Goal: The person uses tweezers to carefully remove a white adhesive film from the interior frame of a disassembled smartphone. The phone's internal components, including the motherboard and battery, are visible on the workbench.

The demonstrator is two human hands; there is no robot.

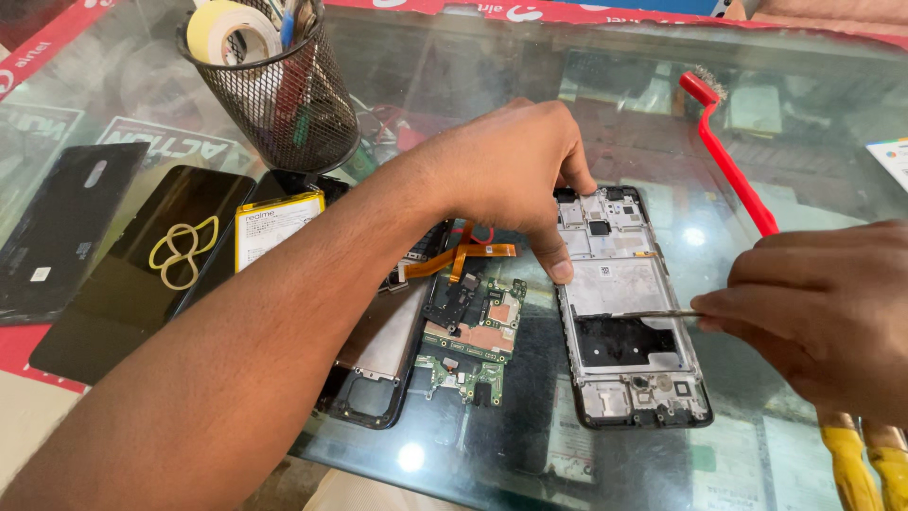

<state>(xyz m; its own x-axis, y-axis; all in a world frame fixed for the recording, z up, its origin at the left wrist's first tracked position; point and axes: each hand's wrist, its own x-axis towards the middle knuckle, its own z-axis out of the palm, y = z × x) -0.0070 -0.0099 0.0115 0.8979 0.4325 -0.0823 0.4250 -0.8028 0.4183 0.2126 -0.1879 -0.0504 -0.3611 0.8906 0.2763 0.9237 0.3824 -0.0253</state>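
- Left hand point(511, 170): grip pinched on the top left edge of the opened phone frame point(629, 312), pressing it to the glass counter point(804, 142).
- Right hand point(832, 312): grip clenched on thin tweezers point(653, 313), tip inside the frame.
- Step, judged: prying an internal part; next calls for gentle leverage.
- Left of frame: circuit boards point(473, 331).

The left hand point(511, 175) covers the upper left edge of the opened black phone frame point(629, 312), the yellow-handled pliers point(865, 464) run off the bottom edge, and the black wire-mesh holder point(274, 85) is cut by the top.
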